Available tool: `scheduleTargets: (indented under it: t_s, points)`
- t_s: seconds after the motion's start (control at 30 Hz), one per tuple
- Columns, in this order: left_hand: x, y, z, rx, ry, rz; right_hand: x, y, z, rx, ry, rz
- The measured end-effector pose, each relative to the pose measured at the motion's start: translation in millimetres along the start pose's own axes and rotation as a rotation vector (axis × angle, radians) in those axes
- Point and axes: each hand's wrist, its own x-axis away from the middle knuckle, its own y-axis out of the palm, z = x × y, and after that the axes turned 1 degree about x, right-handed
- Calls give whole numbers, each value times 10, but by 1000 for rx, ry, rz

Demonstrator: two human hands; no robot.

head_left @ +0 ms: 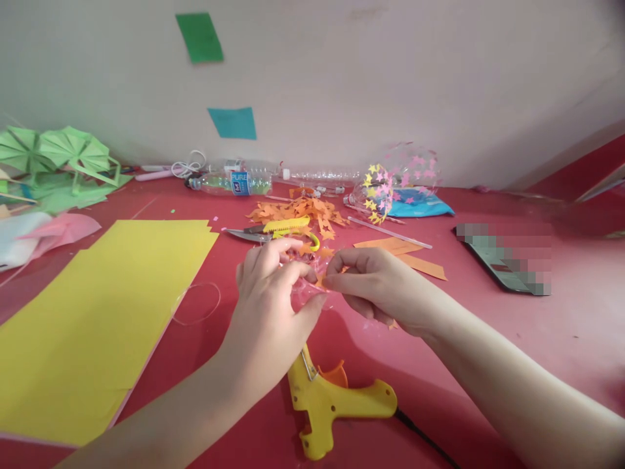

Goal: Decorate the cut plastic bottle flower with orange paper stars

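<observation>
My left hand (271, 286) curls around a clear plastic piece (303, 293), seemingly part of a cut bottle; the fingers cover much of it. Against its right side, my right hand (368, 280) pinches a small orange paper star (320, 280) between thumb and forefinger. Just below the hands lies a yellow glue gun (336, 407), its nozzle end hidden under the left hand. Beyond the fingers are scissors (249, 235) with a yellow handle, a yellow cutter (286, 225) and a heap of orange paper stars (297, 210).
Yellow paper sheets (102, 306) lie at the left. Along the wall are plastic bottles (209, 184) and a clear bottle piece (378, 192) covered in stars. Orange paper strips (422, 266), a straw (390, 232) and a phone (502, 260) lie at the right. Green paper fans (73, 153) stand far left.
</observation>
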Motion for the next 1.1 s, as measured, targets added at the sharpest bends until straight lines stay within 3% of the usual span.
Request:
scheduleTargets:
  t_s: [0.23, 0.53, 1.1]
  points:
    - [-18, 8, -11, -23, 19, 32, 15, 35, -24, -11, 2, -2]
    - [-18, 3, -20, -209, 102, 48, 24, 40, -26, -29, -11, -7]
    - [-6, 22, -1, -80, 82, 50, 22, 32, -14, -56, -37, -26]
